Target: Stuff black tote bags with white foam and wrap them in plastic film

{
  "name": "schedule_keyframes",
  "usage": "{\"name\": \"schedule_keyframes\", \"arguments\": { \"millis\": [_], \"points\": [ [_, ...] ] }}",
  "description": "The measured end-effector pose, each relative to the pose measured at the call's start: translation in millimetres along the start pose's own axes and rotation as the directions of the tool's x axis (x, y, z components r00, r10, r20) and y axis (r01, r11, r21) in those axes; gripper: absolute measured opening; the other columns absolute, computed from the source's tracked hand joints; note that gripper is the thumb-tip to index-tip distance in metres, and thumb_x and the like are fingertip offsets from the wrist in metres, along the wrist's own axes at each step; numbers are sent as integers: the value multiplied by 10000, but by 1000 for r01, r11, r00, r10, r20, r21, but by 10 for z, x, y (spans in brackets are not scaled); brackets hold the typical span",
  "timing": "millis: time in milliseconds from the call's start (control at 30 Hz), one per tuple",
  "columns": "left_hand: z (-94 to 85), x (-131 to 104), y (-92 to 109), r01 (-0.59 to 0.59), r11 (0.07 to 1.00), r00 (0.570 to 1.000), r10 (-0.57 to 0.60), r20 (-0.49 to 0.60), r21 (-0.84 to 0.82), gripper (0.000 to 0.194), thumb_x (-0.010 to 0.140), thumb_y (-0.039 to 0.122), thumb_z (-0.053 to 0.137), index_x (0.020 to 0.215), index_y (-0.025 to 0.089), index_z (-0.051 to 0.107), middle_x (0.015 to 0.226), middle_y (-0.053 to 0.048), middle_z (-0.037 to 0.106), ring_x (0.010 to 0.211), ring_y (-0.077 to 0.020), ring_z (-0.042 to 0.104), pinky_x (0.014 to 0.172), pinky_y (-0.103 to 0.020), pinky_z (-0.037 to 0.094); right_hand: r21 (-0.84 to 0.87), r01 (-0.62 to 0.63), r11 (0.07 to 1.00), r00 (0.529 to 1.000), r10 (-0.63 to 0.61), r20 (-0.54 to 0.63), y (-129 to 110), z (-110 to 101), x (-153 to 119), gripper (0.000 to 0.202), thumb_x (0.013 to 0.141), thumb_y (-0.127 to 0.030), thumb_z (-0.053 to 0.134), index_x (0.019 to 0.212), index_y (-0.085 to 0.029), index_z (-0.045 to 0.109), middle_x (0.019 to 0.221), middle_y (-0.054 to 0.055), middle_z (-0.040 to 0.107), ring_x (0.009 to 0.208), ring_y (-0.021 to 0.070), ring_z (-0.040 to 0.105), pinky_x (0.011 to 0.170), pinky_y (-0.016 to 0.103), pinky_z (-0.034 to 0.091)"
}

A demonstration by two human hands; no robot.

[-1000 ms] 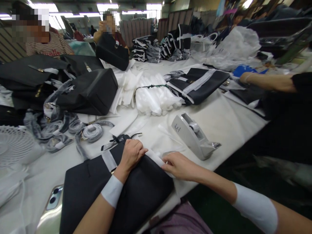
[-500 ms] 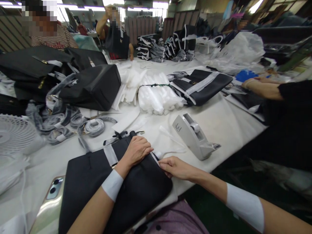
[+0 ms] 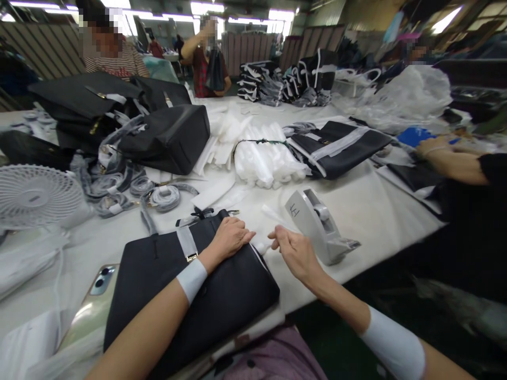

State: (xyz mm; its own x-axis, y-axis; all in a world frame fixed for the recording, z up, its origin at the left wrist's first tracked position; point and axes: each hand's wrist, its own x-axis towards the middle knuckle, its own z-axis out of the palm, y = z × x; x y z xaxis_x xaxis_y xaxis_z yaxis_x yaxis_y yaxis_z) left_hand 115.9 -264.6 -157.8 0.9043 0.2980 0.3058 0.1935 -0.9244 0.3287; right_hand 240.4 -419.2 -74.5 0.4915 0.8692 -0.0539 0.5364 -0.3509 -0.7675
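Note:
A black handbag (image 3: 225, 295) lies flat in front of me, with white film taped across its flap and a white strip along its right edge. My left hand (image 3: 232, 235) rests on its upper right corner, fingers closed over the edge. Just right of the bag, my right hand (image 3: 295, 253) is raised off it with curled fingers, thumb and forefinger close together. Whether anything thin is between them I cannot make out. A grey tape dispenser (image 3: 317, 227) stands right behind that hand. White wrappings cover both forearms.
A phone (image 3: 93, 295) and a white fan (image 3: 37, 198) are at left. Wrapped straps (image 3: 164, 196) and stuffed black bags (image 3: 166, 137) lie beyond. A bundle of white rolls (image 3: 265, 161) sits mid-table near another black bag (image 3: 340, 148). Co-workers stand around; one's arm (image 3: 455, 161) reaches in at right.
My right hand has let go of the bag's right edge and lifted up, away from it. My left hand stays on the bag. The view has shifted left.

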Motion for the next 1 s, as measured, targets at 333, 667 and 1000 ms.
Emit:
{"name": "schedule_keyframes", "arguments": {
  "millis": [333, 667, 1000],
  "points": [
    [-52, -39, -83, -36, 997, 999, 35, -17, -61, 421, 1011, 290, 276, 758, 209, 602, 764, -16, 595, 824, -166, 531, 864, -329, 371, 586, -55, 808, 995, -8, 104, 103, 811, 156, 609, 805, -795, 330, 668, -215, 456, 499, -25, 527, 332, 76, 396, 312, 196, 275],
    [-112, -79, -2, 15, 999, 998, -17, -56, -36, 443, 1016, 372, 276, 793, 202, 618, 824, -37, 637, 860, -181, 549, 867, -348, 368, 244, 10, 970, 999, 0, -41, 292, 200, -84, 570, 890, -666, 352, 684, -190, 591, 591, 45, 586, 543, 170, 550, 541, 287, 432],
    [-295, -200, 519, -170, 985, 979, 168, -112, -5, 194, 946, 399, 510, 1034, 296, 649, 1120, -28, 663, 1130, -207, 538, 1045, -434, 277, -312, 258, 914, 883, -354, -308, 737, 805, -800, 368, 940, -438, 444, 1161, -188, 600, 997, 154, 603, 951, 295, 587, 841, 426, 497]
  ]
}}
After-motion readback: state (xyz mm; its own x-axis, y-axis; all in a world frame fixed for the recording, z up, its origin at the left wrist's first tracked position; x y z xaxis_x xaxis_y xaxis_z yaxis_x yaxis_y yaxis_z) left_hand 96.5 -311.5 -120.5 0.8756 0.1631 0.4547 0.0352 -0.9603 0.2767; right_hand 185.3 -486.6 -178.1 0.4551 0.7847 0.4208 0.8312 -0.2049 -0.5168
